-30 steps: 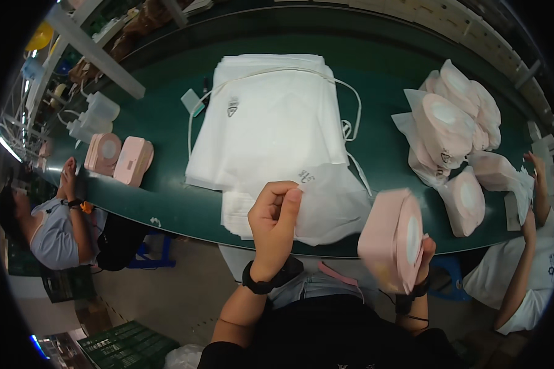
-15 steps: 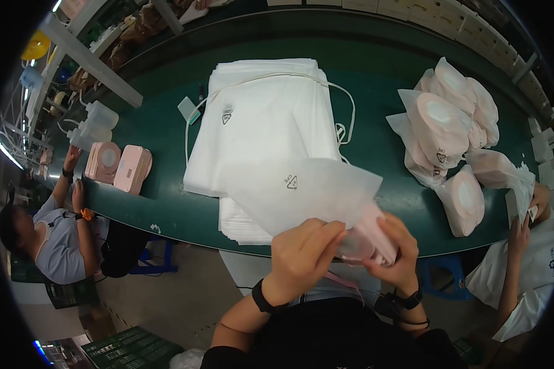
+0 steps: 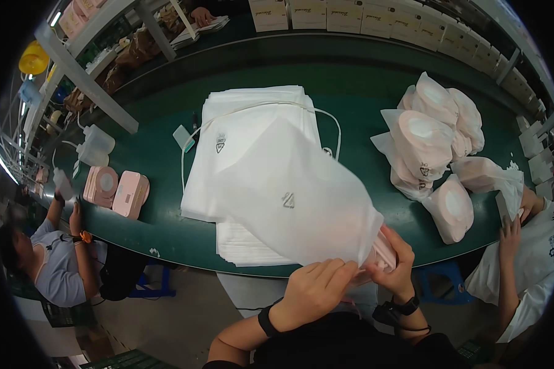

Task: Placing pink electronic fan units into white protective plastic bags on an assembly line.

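Note:
A translucent white plastic bag [image 3: 295, 178] stretches from the stack of flat white bags [image 3: 252, 246] toward me. My left hand [image 3: 320, 289] is closed on the bag's open edge. In my right hand [image 3: 399, 264] is a pink device [image 3: 383, 253], gripped by its side. Its far end sits inside the mouth of the bag, and the near end sticks out toward my body. The bag and my fingers hide most of its shape.
Several bagged pink devices [image 3: 425, 138] lie in a pile to the right. On the left are bare pink devices [image 3: 130, 194]. A white cord [image 3: 258, 106] crosses the bag stack. Co-workers sit at both sides, the left one [image 3: 61, 258] holding a white bottle. Boxes [image 3: 345, 17] line the back.
More of the pink device is now inside the bag, which has puffed up and swung across the stack. The left co-worker's hand has lifted a white bottle. The whole view has shifted slightly.

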A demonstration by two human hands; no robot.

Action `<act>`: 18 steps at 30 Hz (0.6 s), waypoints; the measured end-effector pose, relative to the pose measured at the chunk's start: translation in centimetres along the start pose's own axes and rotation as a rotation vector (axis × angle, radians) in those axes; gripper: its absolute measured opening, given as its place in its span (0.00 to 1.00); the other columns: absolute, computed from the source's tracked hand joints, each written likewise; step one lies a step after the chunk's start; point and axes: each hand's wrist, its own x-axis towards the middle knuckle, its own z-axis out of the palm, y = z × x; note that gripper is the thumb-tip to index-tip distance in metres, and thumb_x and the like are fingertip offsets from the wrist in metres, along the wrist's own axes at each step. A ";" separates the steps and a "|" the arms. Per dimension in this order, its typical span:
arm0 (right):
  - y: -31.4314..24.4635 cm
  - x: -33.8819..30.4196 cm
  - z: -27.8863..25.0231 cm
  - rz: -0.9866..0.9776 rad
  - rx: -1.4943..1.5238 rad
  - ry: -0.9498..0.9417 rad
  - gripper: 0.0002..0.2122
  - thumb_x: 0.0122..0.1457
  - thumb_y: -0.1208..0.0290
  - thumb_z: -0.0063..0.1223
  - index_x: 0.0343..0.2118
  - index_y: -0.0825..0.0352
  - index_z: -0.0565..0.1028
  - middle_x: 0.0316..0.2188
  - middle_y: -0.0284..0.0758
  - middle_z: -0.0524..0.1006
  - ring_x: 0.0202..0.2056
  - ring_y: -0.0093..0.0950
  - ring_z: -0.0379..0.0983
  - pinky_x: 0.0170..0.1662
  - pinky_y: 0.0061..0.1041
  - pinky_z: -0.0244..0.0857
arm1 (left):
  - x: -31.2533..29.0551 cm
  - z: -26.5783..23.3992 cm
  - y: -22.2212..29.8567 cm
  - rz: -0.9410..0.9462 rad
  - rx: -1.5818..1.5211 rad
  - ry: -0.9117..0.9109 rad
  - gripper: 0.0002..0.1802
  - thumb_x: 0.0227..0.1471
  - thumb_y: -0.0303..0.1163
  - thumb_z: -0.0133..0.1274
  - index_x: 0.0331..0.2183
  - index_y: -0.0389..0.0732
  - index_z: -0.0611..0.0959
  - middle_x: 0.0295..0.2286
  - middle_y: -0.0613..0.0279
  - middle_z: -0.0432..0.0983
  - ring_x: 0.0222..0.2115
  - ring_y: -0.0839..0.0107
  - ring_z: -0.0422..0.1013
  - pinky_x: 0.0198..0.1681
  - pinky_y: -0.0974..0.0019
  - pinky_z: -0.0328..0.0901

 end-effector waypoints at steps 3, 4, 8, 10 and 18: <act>-1.3 1.4 1.0 0.223 0.418 0.167 0.40 0.45 0.50 0.55 0.55 0.75 0.58 0.48 0.42 0.69 0.47 0.30 0.68 0.50 0.25 0.61 | -0.6 0.3 0.3 0.008 -0.032 -0.051 0.12 0.41 0.24 0.57 0.32 0.37 0.74 0.21 0.63 0.68 0.18 0.69 0.68 0.19 0.71 0.62; -1.1 1.7 0.9 0.220 0.414 0.171 0.40 0.45 0.50 0.55 0.55 0.75 0.58 0.48 0.42 0.69 0.47 0.30 0.68 0.50 0.25 0.61 | -1.0 0.4 0.6 0.030 -0.072 -0.081 0.12 0.41 0.24 0.57 0.32 0.37 0.74 0.21 0.62 0.69 0.18 0.69 0.68 0.19 0.71 0.62; -0.5 2.2 1.0 0.425 0.896 0.354 0.45 0.43 0.52 0.59 0.59 0.74 0.52 0.47 0.42 0.69 0.47 0.29 0.68 0.50 0.25 0.61 | -1.2 0.3 0.6 0.032 -0.135 -0.077 0.11 0.41 0.23 0.57 0.31 0.37 0.74 0.21 0.62 0.69 0.18 0.67 0.68 0.20 0.70 0.62; -1.6 2.0 1.5 0.151 0.585 0.236 0.44 0.46 0.59 0.59 0.61 0.70 0.46 0.46 0.41 0.70 0.46 0.26 0.68 0.49 0.25 0.61 | -1.2 0.2 0.3 0.019 -0.138 -0.060 0.11 0.41 0.23 0.56 0.30 0.37 0.74 0.21 0.62 0.69 0.18 0.67 0.68 0.20 0.69 0.62; -3.6 5.7 2.0 0.340 0.376 -0.355 0.47 0.47 0.76 0.58 0.63 0.62 0.35 0.45 0.42 0.70 0.46 0.25 0.66 0.49 0.24 0.60 | -0.4 -1.1 -0.1 -0.303 -0.759 -0.069 0.02 0.53 0.25 0.47 0.31 0.38 0.71 0.21 0.63 0.67 0.18 0.73 0.66 0.20 0.72 0.60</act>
